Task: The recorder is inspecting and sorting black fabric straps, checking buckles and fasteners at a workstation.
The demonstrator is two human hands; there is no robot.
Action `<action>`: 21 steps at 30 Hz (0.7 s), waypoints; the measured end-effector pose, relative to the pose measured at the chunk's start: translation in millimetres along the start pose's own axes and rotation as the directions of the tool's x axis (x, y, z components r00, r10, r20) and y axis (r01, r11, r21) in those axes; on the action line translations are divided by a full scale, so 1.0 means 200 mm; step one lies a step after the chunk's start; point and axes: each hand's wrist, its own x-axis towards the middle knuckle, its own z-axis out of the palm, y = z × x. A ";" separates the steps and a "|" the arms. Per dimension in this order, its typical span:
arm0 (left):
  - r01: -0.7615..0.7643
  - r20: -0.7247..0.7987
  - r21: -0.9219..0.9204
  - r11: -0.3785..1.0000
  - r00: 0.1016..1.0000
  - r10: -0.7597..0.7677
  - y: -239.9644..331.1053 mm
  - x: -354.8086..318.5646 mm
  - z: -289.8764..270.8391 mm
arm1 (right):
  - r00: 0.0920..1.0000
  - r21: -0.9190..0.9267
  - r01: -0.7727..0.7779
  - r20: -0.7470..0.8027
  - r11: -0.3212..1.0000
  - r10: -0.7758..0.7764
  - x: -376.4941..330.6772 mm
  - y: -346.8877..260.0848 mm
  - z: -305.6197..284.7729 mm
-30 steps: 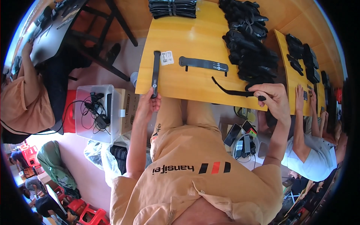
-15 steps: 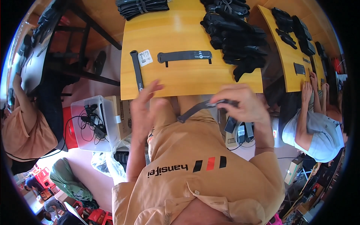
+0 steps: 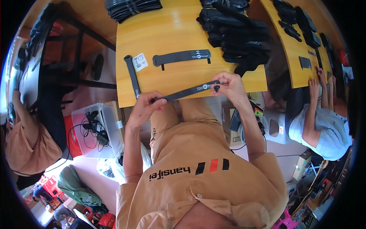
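A dark grey strap (image 3: 185, 91) with a small white print is stretched between my two hands, just over the table's near edge. My left hand (image 3: 146, 108) pinches its left end between thumb and fingers. At the other end, my right hand (image 3: 227, 87) grips the strap near the print; a small black piece sticks out below those fingers. Beyond it, a wider grey strap (image 3: 182, 57) lies flat on the table, with two short black tabs under its lower edge. A narrow strap (image 3: 132, 76) lies lengthwise at the left, beside a white printed label (image 3: 140, 62).
On the yellow table (image 3: 167, 80), a heap of black straps (image 3: 236, 38) covers the right side, and a banded stack (image 3: 133, 8) stands far left. A clear bin (image 3: 97, 131) of cables sits on the floor. Co-workers sit on both sides; a second table (image 3: 284, 45) is at right.
My left hand, open and empty before, has taken the strap's free end. My right hand has moved forward and left with the strap, now pulled straight over the table edge.
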 end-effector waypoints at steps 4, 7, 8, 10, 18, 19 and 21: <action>0.030 -0.200 -0.039 0.999 0.979 -0.037 0.01 0.10 -0.01 | 0.987 0.122 -0.012 -0.158 0.992 0.031 0.08 0.09 -0.01; 0.019 -0.281 -0.045 0.999 0.959 -0.031 0.01 0.19 -0.01 | 0.970 0.132 0.033 -0.242 0.991 0.000 0.14 0.11 -0.02; -0.004 -0.296 -0.097 0.995 0.955 -0.025 0.01 0.21 -0.01 | 0.957 0.095 0.052 -0.291 0.994 -0.022 0.16 0.11 -0.03; -0.021 -0.314 -0.132 0.991 0.949 -0.021 0.00 0.26 -0.02 | 0.952 0.067 0.064 -0.303 0.996 -0.041 0.20 0.14 -0.05; -0.076 -0.409 -0.007 0.997 0.910 0.066 -0.03 0.38 -0.06 | 0.934 0.008 0.088 -0.348 0.996 -0.080 0.33 0.17 -0.03; -0.089 -0.428 0.014 0.996 0.900 0.086 -0.05 0.40 -0.06 | 0.914 -0.065 0.116 -0.384 0.991 -0.132 0.35 0.19 -0.03; -0.098 -0.446 0.033 0.995 0.889 0.102 -0.07 0.42 -0.06 | 0.891 -0.138 0.137 -0.416 0.981 -0.183 0.39 0.23 -0.03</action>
